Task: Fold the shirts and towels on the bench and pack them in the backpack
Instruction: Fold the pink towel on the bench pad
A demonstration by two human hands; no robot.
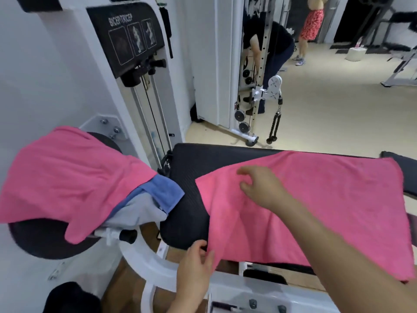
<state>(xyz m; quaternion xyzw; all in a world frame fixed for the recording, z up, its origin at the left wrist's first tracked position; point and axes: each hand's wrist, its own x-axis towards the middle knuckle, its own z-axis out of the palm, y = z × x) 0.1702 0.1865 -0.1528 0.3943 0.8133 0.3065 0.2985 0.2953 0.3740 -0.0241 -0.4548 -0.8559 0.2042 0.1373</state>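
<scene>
A pink towel (pixel 316 199) is spread across the desk (pixel 187 168). Its near left corner is pinched in the fingers of the left hand (pixel 196 265). The right hand (pixel 261 188) is held over the far left corner, fingers loose, nothing gripped. Folding appears to be starting, and that far corner must be gripped next.

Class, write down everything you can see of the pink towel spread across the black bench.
The pink towel is a plain, fuzzy cloth, terry by its look, spread nearly flat across the black padded bench. Its near edge hangs over the bench's front and its left edge runs slantwise. The left hand holds the hanging near-left corner. The right hand is over its far-left part with bent fingers; whether it pinches cloth cannot be told.
</scene>
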